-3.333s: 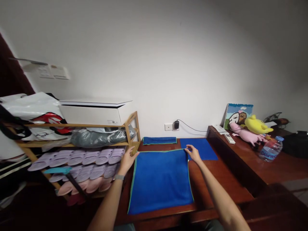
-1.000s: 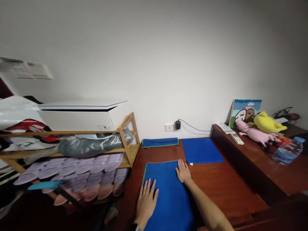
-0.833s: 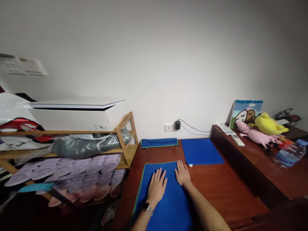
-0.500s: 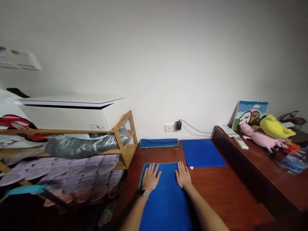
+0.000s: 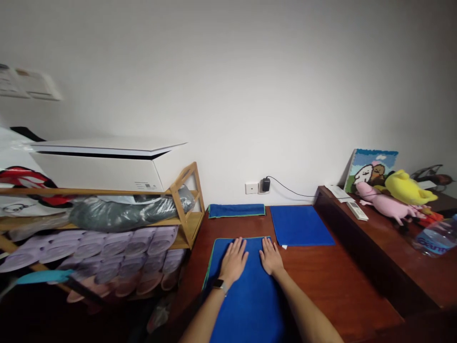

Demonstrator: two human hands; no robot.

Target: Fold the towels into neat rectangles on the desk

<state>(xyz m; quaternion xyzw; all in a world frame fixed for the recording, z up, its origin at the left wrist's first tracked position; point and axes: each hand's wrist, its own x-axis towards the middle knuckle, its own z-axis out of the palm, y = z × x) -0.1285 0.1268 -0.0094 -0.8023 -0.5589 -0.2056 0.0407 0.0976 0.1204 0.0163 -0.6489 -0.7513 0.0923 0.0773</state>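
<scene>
A blue towel (image 5: 246, 305) with green edging lies spread on the reddish-brown wooden table (image 5: 314, 271), its near part running out of view at the bottom. My left hand (image 5: 233, 259) rests flat on its upper part, fingers stretched out, a watch on the wrist. At the towel's upper right corner lies my right hand (image 5: 271, 257), also flat with fingers extended. Neither hand grips anything. Behind them, against the wall, is a folded blue cloth (image 5: 236, 210) with green edging. A blue square cloth (image 5: 302, 225) with a small white tag lies flat to the right.
On the left a wooden rack (image 5: 191, 224) holds a white box (image 5: 100, 169), a plastic-wrapped grey bundle (image 5: 121, 214) and several lilac slippers (image 5: 139, 242). A raised ledge on the right carries a remote (image 5: 357, 210), plush toys (image 5: 383, 202) and a bottle (image 5: 435, 238). A charger (image 5: 266, 184) sits in the wall socket.
My left hand has slid to the right and slightly away from me across the towel, closer to my right hand. My right hand has barely moved.
</scene>
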